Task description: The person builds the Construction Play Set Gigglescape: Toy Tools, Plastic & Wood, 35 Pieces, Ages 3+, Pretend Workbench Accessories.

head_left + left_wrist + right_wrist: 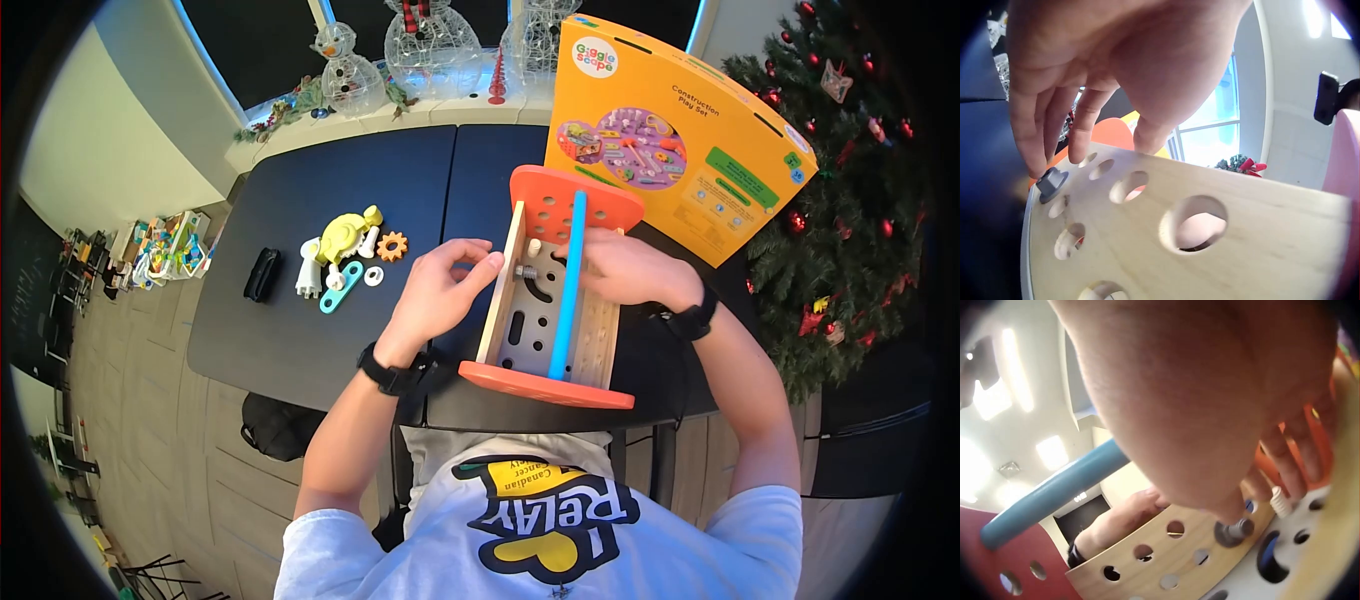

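A toy toolbox with orange ends (545, 388), wooden sides (1260, 219) and a blue bar (568, 310) stands before me. A grey bolt (1052, 183) passes through its left side; the threaded end and a round grey nut (1227, 534) show inside. My left hand (440, 290) hangs over that side, a fingertip right at the bolt head and the thumb by the top edge. My right hand (640, 272) reaches under the bar into the box, fingers extended, thumb tip close over the nut. Near its fingertips a cream screw (1280, 502) stands in the grey perforated base (520, 345).
Left on the dark table (270, 340) lie yellow and white toy parts, a teal strip (341, 288), an orange gear (392, 246) and a black case (263, 275). A tall yellow box (640, 90) stands behind the toolbox, with a decorated tree (830, 200) at right.
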The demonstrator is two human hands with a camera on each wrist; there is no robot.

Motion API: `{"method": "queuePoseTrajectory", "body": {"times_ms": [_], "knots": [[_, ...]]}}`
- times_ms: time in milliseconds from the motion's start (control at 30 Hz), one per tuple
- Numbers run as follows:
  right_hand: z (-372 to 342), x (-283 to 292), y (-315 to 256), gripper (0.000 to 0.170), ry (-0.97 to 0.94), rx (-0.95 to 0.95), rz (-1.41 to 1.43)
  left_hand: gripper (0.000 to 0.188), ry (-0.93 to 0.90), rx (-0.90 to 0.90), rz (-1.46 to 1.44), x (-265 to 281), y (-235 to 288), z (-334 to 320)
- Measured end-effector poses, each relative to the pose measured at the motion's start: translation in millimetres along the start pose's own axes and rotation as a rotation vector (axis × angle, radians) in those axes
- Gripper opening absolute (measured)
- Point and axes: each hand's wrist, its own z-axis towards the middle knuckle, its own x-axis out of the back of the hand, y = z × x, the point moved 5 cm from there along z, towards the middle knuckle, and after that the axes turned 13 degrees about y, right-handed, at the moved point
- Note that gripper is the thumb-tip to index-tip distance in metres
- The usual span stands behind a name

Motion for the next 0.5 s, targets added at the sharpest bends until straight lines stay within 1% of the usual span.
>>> {"method": "queuePoseTrajectory", "body": {"times_ms": [33, 67, 100, 133, 167, 233, 267, 367, 400, 467, 500], "knots": [[-2, 6, 2, 0.028, 0.078, 0.063, -0.014, 0.042, -0.05, -0.08, -0.064, 4, 9, -7], [0, 25, -7, 0.028, 0.003, -0.054, -0.006, 0.043, -0.099, -0.16, -0.126, 8, 15, -14], [2, 40, -11, 0.026, 0.043, -0.12, 0.085, 0.045, -0.149, -0.238, -0.187, 12, 22, -21], [1, 49, -4, 0.027, 0.107, -0.241, 0.059, 0.049, -0.242, -0.332, -0.204, 15, 30, -30], [-3, 57, 6, 0.028, 0.172, -0.364, 0.032, 0.061, -0.288, -0.481, -0.204, 16, 44, -36], [-4, 65, 19, 0.031, 0.443, -0.175, -0.099, 0.067, -0.416, -0.601, -0.125, 16, 47, -46], [-7, 67, 21, 0.032, 0.579, -0.08, -0.169, 0.06, -0.436, -0.598, -0.105, 16, 54, -52], [-11, 60, 26, 0.038, 0.656, -0.095, -0.196, 0.043, -0.446, -0.646, -0.016, 19, 53, -57], [-13, 59, 25, 0.038, 0.614, -0.181, -0.101, 0.034, -0.424, -0.628, -0.006, 21, 58, -59], [-17, 55, 20, 0.04, 0.52, -0.349, 0.091, 0.034, -0.4, -0.611, 0.01, 30, 55, -55], [-19, 55, 22, 0.039, 0.536, -0.322, 0.056, 0.033, -0.388, -0.6, 0.017, 36, 52, -52]]}}
